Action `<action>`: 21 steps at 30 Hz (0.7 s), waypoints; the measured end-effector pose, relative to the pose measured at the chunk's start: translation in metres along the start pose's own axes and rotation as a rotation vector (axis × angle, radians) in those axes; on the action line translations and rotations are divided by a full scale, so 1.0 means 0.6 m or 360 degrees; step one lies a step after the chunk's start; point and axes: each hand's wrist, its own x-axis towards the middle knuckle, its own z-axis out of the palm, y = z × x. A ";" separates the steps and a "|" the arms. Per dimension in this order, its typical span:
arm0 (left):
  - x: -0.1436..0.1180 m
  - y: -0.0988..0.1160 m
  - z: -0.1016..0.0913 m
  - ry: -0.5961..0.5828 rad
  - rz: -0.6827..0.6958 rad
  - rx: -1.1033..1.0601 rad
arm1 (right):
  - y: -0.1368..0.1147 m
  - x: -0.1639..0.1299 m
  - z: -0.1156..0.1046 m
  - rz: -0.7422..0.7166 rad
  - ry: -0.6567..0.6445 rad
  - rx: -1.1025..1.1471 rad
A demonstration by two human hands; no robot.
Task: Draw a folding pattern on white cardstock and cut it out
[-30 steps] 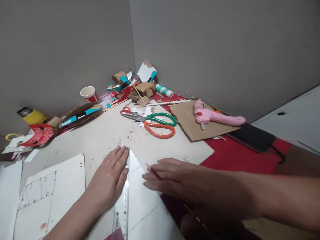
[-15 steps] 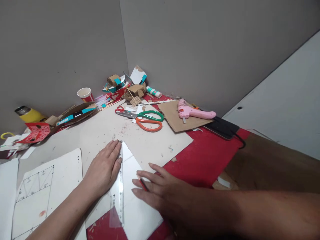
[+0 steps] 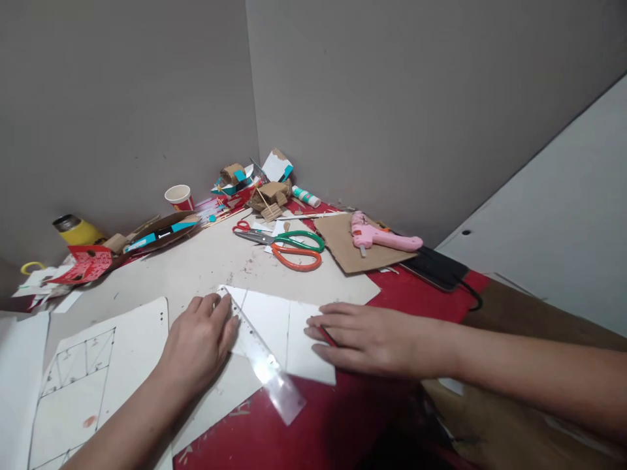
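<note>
Two hands lie flat on the surface (image 3: pixel 206 261), pinning the work so it cannot slide. The left hand (image 3: pixel 198 343), fingers spread and palm down, presses the far end of a clear ruler (image 3: pixel 259 352) that runs slantwise across a white card (image 3: pixel 274 326) toward the person. The right hand (image 3: pixel 377 339) rests open on the card's right edge, a red pencil (image 3: pixel 327 335) tucked between its fingers. Beyond both hands lie scissors (image 3: pixel 289 248) and a pink glue gun (image 3: pixel 382 238).

left hand (image 3: pixel 196 346) on ruler (image 3: pixel 259 356), right hand (image 3: pixel 377 339) on paper (image 3: pixel 281 326)
</note>
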 end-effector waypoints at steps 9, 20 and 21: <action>-0.001 -0.029 0.017 0.0055 -0.0010 -0.0116 | 0.073 -0.032 0.010 0.0294 0.0144 -0.0009; -0.002 -0.035 -0.001 0.0008 -0.0077 -0.0361 | 0.078 -0.037 0.013 0.0312 0.0196 0.0157; -0.004 -0.033 -0.001 0.0002 -0.0093 -0.0361 | 0.082 -0.038 0.014 0.0344 0.0201 0.0140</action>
